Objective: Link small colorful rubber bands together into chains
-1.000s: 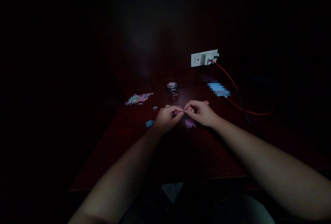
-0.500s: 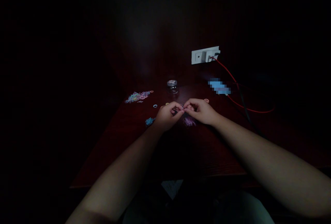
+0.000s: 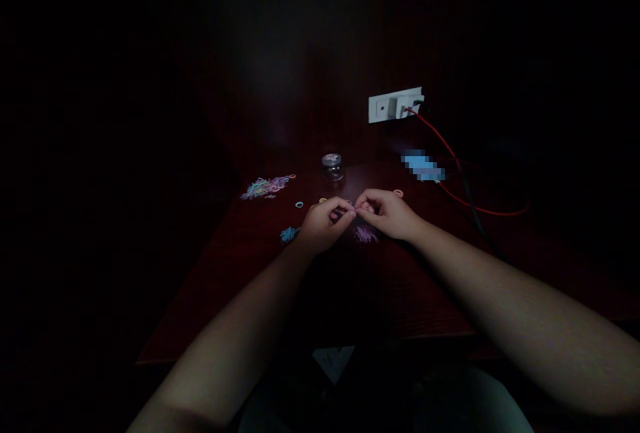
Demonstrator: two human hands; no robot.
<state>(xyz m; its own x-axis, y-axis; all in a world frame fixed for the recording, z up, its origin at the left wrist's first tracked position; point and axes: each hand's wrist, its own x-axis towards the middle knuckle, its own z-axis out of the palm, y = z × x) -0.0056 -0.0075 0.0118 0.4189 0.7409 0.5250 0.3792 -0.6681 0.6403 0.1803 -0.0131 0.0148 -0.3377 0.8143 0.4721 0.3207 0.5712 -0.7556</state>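
My left hand (image 3: 327, 223) and my right hand (image 3: 387, 213) meet fingertip to fingertip above the table, each closed in a pinch. A small purplish rubber band, mostly hidden by the fingers, seems to be held between them. Just under my right hand lies a pile of purple rubber bands (image 3: 367, 233). To the left of my left hand is a pile of blue rubber bands (image 3: 289, 234). A single pale blue band (image 3: 299, 205) lies beyond it, and an orange band (image 3: 398, 193) sits behind my right hand.
A mixed heap of coloured bands (image 3: 265, 187) lies at the far left of the dark red table (image 3: 240, 279). A lidded clear jar (image 3: 332, 167) stands at the back. On the right, a red cable (image 3: 437, 131) runs from the wall socket (image 3: 383, 107) to a blurred blue object (image 3: 423, 165).
Both hands stay nearly in place, fingertips still pinched together. The whole view has shifted very slightly; the piles and the jar look unmoved.
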